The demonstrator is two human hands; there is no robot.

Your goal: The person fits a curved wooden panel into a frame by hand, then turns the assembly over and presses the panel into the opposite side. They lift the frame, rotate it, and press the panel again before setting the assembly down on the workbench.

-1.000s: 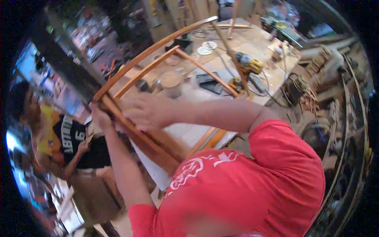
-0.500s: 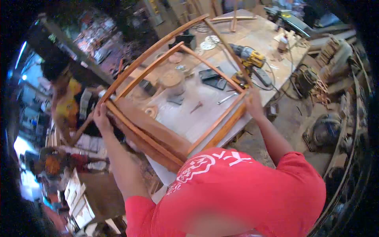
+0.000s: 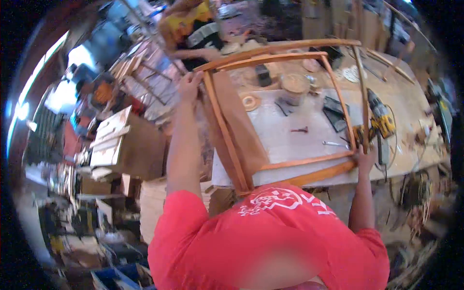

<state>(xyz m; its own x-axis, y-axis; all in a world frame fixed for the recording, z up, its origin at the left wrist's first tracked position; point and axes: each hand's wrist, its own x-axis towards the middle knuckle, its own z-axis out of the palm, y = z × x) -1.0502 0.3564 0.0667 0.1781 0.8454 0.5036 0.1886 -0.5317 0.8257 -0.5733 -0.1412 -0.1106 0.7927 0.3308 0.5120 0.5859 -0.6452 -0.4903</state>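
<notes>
My left hand [image 3: 189,86] is closed round the upper left corner of a wooden frame [image 3: 285,47]. Its side and lower rails run down towards my chest. On the right, my right hand [image 3: 366,157] grips the frame's lower right corner, close to a yellow drill [image 3: 382,118]. Through the open frame show a small red-brown piece [image 3: 299,129], a metal wrench [image 3: 335,144], a dark tray [image 3: 336,114] and a round can-like object [image 3: 295,84] on the worktable [image 3: 290,145]. A brown panel [image 3: 237,116] fills the frame's left side.
A person in a yellow and black top [image 3: 195,31] stands beyond the frame's upper left corner. Another person [image 3: 102,93] is at the far left, near a box topped with wood strips [image 3: 113,140]. A white perforated disc [image 3: 351,74] lies at the back right.
The view has swung left, so the table and frame appear further right and more level. Both hands still hold the frame. More of the left side of the workshop shows.
</notes>
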